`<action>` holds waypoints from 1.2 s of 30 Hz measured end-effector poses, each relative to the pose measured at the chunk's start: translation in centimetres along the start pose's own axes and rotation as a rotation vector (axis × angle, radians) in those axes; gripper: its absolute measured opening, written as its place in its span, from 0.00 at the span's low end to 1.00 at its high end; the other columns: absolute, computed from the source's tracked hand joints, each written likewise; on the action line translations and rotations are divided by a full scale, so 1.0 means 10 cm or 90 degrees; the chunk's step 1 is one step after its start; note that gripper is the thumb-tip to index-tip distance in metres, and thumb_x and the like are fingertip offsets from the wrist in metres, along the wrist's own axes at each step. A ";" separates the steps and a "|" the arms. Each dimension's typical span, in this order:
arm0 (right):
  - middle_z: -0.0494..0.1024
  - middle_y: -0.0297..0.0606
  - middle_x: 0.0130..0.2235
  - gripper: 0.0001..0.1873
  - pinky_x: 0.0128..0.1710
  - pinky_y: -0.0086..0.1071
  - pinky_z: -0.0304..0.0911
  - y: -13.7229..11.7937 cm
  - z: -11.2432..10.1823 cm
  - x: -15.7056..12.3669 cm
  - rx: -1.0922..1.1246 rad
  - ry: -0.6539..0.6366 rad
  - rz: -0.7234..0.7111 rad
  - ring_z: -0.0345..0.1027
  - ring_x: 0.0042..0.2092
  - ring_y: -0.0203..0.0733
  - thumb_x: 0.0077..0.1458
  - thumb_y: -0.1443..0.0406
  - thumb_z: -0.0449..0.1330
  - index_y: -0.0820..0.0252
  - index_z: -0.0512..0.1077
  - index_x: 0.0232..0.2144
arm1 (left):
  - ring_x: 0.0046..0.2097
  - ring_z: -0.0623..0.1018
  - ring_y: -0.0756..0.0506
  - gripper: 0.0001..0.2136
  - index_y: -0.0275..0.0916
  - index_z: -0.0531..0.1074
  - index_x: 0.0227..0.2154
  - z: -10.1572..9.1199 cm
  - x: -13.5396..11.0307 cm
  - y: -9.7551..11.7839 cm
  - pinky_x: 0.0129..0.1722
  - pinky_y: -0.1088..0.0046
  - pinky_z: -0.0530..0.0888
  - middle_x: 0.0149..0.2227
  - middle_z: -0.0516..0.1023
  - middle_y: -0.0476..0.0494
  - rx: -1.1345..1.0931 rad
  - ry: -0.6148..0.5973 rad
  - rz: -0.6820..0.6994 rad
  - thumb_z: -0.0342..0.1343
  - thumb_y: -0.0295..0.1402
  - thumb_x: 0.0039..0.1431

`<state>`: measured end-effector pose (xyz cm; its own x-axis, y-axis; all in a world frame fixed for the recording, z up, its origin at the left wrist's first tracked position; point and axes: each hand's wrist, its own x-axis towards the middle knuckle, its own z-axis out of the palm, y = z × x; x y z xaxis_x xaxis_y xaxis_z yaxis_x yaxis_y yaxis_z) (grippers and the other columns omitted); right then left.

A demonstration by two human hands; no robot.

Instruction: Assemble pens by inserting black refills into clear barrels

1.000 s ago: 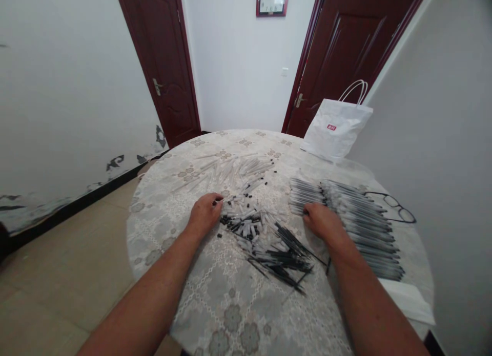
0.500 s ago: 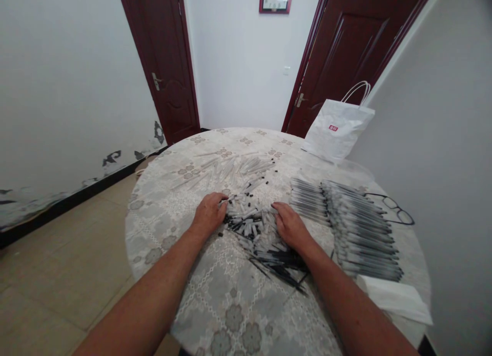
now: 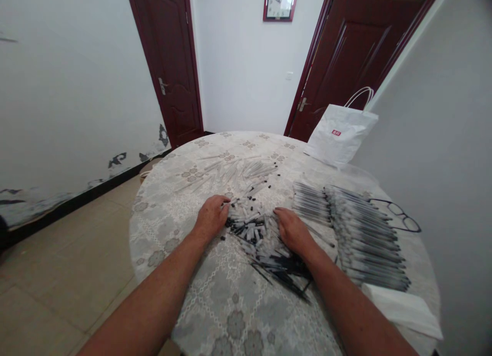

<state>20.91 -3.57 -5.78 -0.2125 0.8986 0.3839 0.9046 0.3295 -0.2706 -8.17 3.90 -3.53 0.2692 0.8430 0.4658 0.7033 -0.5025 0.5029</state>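
Note:
My left hand (image 3: 210, 217) rests on the round table (image 3: 215, 305) at the left edge of a heap of small black and white pen parts (image 3: 249, 225). Its fingers are curled and pinch a small white piece at the fingertips. My right hand (image 3: 292, 230) lies palm down on the right side of the same heap, fingers bent onto the parts; whether it grips one is hidden. Thin black pen refills (image 3: 282, 266) lie under and just in front of that hand. Clear pen barrels (image 3: 238, 169) are scattered farther back.
Rows of assembled pens (image 3: 365, 233) fill the right of the table, with glasses (image 3: 400, 215) beyond them. A white paper bag (image 3: 340, 133) stands at the back right. White paper (image 3: 403, 307) lies at the near right edge. Two dark doors and a wall clock are behind.
My right hand has moved left from the rows of assembled pens onto the heap of small parts. My left hand has stayed at the heap's left edge.

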 end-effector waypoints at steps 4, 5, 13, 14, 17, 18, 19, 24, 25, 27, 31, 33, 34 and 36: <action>0.73 0.47 0.56 0.23 0.61 0.40 0.59 -0.10 -0.02 0.02 0.141 0.011 -0.051 0.65 0.59 0.42 0.60 0.73 0.48 0.62 0.68 0.56 | 0.43 0.77 0.43 0.10 0.38 0.75 0.40 -0.04 0.06 0.08 0.49 0.66 0.72 0.42 0.79 0.40 -0.015 -0.015 -0.022 0.50 0.33 0.61; 0.72 0.45 0.57 0.23 0.61 0.39 0.59 -0.13 -0.04 0.03 0.175 0.008 -0.066 0.65 0.59 0.41 0.60 0.73 0.47 0.60 0.68 0.56 | 0.42 0.77 0.43 0.10 0.38 0.75 0.40 -0.05 0.09 0.11 0.48 0.66 0.72 0.42 0.79 0.41 -0.011 -0.023 -0.016 0.51 0.33 0.61; 0.76 0.48 0.47 0.15 0.54 0.37 0.62 -0.10 -0.53 0.03 -0.035 -0.066 0.079 0.70 0.51 0.46 0.59 0.69 0.51 0.63 0.73 0.46 | 0.46 0.77 0.42 0.12 0.40 0.75 0.44 0.10 0.51 0.36 0.47 0.68 0.70 0.44 0.79 0.40 0.125 -0.113 -0.021 0.53 0.36 0.62; 0.77 0.49 0.45 0.13 0.50 0.38 0.63 -0.06 -0.62 0.01 -0.108 -0.113 0.132 0.71 0.49 0.48 0.58 0.67 0.54 0.62 0.74 0.43 | 0.46 0.77 0.42 0.12 0.40 0.75 0.44 0.13 0.57 0.38 0.47 0.68 0.70 0.44 0.79 0.40 0.146 -0.124 -0.031 0.53 0.37 0.62; 0.78 0.48 0.43 0.11 0.42 0.35 0.63 0.06 -0.81 -0.05 -0.206 -0.263 0.225 0.73 0.45 0.50 0.55 0.63 0.57 0.60 0.75 0.39 | 0.48 0.76 0.41 0.12 0.42 0.77 0.43 0.25 0.73 0.45 0.48 0.67 0.70 0.44 0.79 0.39 0.181 -0.143 -0.042 0.53 0.37 0.62; 0.79 0.48 0.43 0.10 0.41 0.35 0.62 0.09 -0.84 -0.06 -0.212 -0.300 0.235 0.73 0.44 0.49 0.54 0.63 0.58 0.60 0.75 0.38 | 0.48 0.76 0.40 0.12 0.42 0.77 0.43 0.30 0.77 0.48 0.48 0.67 0.70 0.44 0.79 0.39 0.187 -0.147 -0.042 0.53 0.37 0.62; 0.79 0.48 0.43 0.10 0.40 0.34 0.62 0.11 -0.85 -0.07 -0.213 -0.326 0.237 0.74 0.44 0.49 0.54 0.64 0.58 0.59 0.75 0.38 | 0.48 0.75 0.40 0.12 0.42 0.77 0.43 0.35 0.80 0.50 0.48 0.66 0.70 0.44 0.78 0.38 0.195 -0.154 -0.041 0.53 0.38 0.61; 0.79 0.48 0.43 0.10 0.40 0.33 0.62 0.11 -0.78 -0.03 -0.242 -0.314 0.216 0.75 0.44 0.48 0.58 0.65 0.56 0.60 0.75 0.39 | 0.50 0.73 0.36 0.12 0.40 0.79 0.41 0.58 0.90 0.62 0.47 0.62 0.71 0.44 0.77 0.33 0.241 -0.190 -0.038 0.54 0.37 0.60; 0.78 0.48 0.43 0.11 0.40 0.32 0.63 0.10 -0.76 -0.01 -0.259 -0.296 0.208 0.75 0.44 0.47 0.59 0.65 0.55 0.61 0.75 0.41 | 0.51 0.73 0.35 0.12 0.39 0.78 0.41 0.61 0.90 0.63 0.47 0.62 0.71 0.44 0.76 0.32 0.250 -0.196 -0.038 0.54 0.36 0.60; 0.77 0.48 0.45 0.12 0.40 0.31 0.63 0.08 -0.73 0.03 -0.287 -0.271 0.192 0.75 0.43 0.45 0.62 0.66 0.52 0.61 0.74 0.44 | 0.51 0.72 0.35 0.12 0.37 0.78 0.42 0.66 0.90 0.65 0.47 0.61 0.71 0.46 0.75 0.30 0.266 -0.202 -0.042 0.52 0.34 0.60; 0.75 0.49 0.46 0.14 0.39 0.31 0.65 0.10 -0.70 0.05 -0.322 -0.243 0.230 0.76 0.42 0.44 0.64 0.69 0.49 0.60 0.73 0.45 | 0.52 0.72 0.34 0.14 0.34 0.77 0.44 0.68 0.92 0.66 0.48 0.57 0.71 0.47 0.74 0.27 0.294 -0.204 -0.064 0.49 0.30 0.61; 0.75 0.49 0.45 0.15 0.39 0.31 0.65 0.14 -0.70 0.03 -0.335 -0.224 0.281 0.76 0.42 0.44 0.63 0.71 0.48 0.60 0.73 0.45 | 0.51 0.72 0.34 0.13 0.34 0.77 0.43 0.68 0.93 0.67 0.48 0.56 0.71 0.47 0.74 0.28 0.301 -0.210 -0.071 0.50 0.29 0.60; 0.75 0.50 0.45 0.15 0.39 0.32 0.66 0.16 -0.71 0.02 -0.334 -0.218 0.303 0.76 0.42 0.44 0.63 0.71 0.48 0.61 0.73 0.44 | 0.51 0.73 0.34 0.13 0.34 0.77 0.43 0.67 0.94 0.68 0.48 0.57 0.70 0.46 0.75 0.28 0.302 -0.214 -0.072 0.50 0.29 0.60; 0.76 0.50 0.44 0.15 0.41 0.32 0.65 0.20 -0.74 0.01 -0.323 -0.212 0.331 0.75 0.43 0.44 0.63 0.71 0.48 0.61 0.73 0.44 | 0.51 0.73 0.34 0.13 0.34 0.77 0.42 0.66 0.94 0.71 0.48 0.57 0.70 0.45 0.76 0.28 0.300 -0.220 -0.072 0.50 0.28 0.60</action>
<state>25.44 -4.97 0.27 0.2555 0.9667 0.0141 0.9590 -0.2553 0.1232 3.67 9.56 -0.39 0.3184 0.9398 0.1238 0.9351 -0.3329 0.1218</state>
